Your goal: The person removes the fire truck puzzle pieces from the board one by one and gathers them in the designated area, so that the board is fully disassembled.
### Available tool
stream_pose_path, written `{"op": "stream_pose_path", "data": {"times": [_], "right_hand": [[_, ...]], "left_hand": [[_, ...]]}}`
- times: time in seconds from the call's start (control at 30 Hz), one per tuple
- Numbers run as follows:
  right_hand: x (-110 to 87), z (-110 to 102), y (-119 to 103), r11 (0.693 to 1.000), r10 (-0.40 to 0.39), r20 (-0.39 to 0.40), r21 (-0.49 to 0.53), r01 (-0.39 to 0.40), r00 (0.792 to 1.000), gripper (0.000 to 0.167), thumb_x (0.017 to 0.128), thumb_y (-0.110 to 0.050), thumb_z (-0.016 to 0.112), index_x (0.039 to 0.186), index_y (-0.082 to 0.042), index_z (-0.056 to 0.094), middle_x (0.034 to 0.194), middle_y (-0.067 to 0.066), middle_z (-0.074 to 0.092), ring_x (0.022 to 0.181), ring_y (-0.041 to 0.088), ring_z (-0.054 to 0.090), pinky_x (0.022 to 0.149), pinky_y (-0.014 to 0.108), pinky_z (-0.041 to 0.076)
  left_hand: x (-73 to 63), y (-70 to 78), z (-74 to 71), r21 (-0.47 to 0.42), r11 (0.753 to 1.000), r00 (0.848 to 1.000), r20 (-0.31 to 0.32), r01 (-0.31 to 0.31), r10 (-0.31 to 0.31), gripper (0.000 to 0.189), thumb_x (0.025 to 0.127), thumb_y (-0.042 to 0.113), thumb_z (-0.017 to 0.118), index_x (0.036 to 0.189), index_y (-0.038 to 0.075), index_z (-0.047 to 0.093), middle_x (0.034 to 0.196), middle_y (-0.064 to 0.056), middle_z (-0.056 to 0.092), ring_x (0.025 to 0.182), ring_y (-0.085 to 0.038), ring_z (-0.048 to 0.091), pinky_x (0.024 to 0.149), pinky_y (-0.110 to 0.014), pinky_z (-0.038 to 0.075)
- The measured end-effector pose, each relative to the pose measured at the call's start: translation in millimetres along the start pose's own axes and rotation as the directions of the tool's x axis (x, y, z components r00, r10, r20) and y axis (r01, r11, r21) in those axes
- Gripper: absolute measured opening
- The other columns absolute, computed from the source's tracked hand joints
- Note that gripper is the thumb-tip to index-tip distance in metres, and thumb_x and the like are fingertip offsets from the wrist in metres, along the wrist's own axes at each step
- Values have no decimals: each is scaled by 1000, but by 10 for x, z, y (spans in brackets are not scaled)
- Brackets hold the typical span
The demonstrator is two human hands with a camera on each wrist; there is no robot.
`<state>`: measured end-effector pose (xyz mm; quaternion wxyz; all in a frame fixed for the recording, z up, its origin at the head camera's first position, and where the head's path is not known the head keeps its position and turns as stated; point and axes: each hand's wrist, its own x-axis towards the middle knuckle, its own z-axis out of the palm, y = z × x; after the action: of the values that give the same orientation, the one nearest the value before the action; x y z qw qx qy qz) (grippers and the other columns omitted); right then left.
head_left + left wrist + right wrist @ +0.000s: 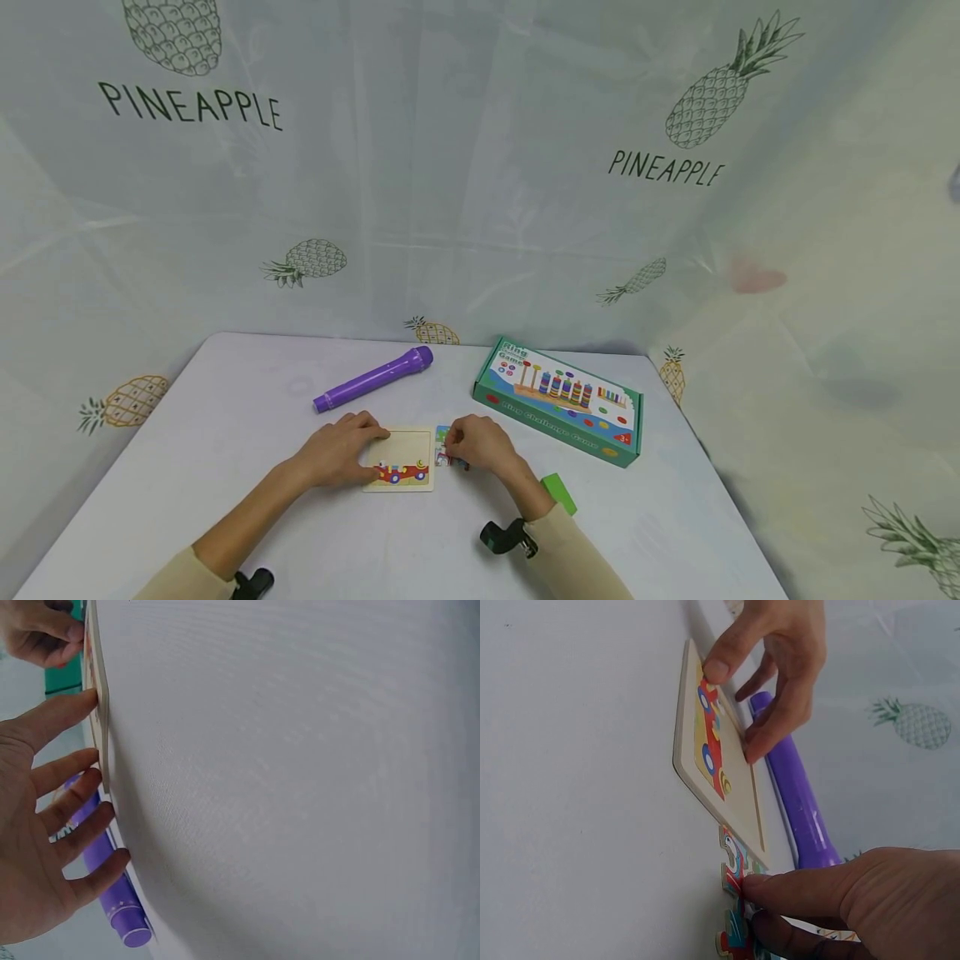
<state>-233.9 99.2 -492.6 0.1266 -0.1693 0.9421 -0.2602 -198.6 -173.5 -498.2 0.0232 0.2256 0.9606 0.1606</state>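
The left hand [339, 452] is spread out, thumb and finger touching a wooden tray [405, 446]. A purple microphone [373, 380] lies at that hand's 1 o'clock. The tray has a red car picture [405, 474] at 6 o'clock and puzzle pieces [442, 458] beside it at 3. The right hand [482, 443] pinches these, maybe just 1; fingers hide some. A green block [558, 493] is at its 4 o'clock, a green box [558, 402] at 2.

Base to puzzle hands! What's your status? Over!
Left grip rests on tray; right grip pinches loose pieces beside it. Red car along tray's near side, rest looks bare. Nothing seen in the way.
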Motion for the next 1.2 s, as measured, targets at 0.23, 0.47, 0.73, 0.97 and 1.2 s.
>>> {"op": "stream_pose_path", "data": {"times": [0.23,0.47,0.73,0.97,1.2], "right_hand": [[-16,-7,-2,1000,-2,-3,-2,2,1000,11,89,-20,76,81,-18,70,71,-8,61,59,10,52,56,26,40],[-41,-109,-1,999,-26,-34,39,27,999,8,91,-20,74,85,-15,72,72,-7,62,58,10,54,55,26,43],[-35,-96,8,994,-79,-9,74,79,997,7,93,-24,72,90,-18,71,75,-8,61,62,9,54,55,24,45],[-55,89,-59,987,-153,81,59,148,985,18,90,-29,76,104,-18,74,74,-11,60,65,5,50,58,21,43],[-112,185,-163,976,-210,111,-38,215,971,36,86,-30,80,118,-16,72,72,-12,57,64,3,50,58,21,42]], "left_hand": [[0,5,3,-7,1000,1000,2,1,-1,58,76,40,85,126,15,69,118,2,59,109,-22,56,87,-48,49],[14,4,28,-27,1000,1000,9,1,-1,52,76,36,85,124,21,70,116,5,58,109,-20,54,88,-48,48],[-10,-30,20,-30,998,999,-6,-52,52,45,77,35,85,118,25,72,116,5,58,110,-23,54,85,-50,47],[-27,-54,20,-58,996,997,-1,-74,74,45,78,36,83,120,25,70,118,3,57,113,-26,53,85,-53,46],[-46,-60,78,-58,995,993,-80,-87,82,38,84,41,79,117,26,70,116,3,58,110,-27,54,82,-54,45]]}}
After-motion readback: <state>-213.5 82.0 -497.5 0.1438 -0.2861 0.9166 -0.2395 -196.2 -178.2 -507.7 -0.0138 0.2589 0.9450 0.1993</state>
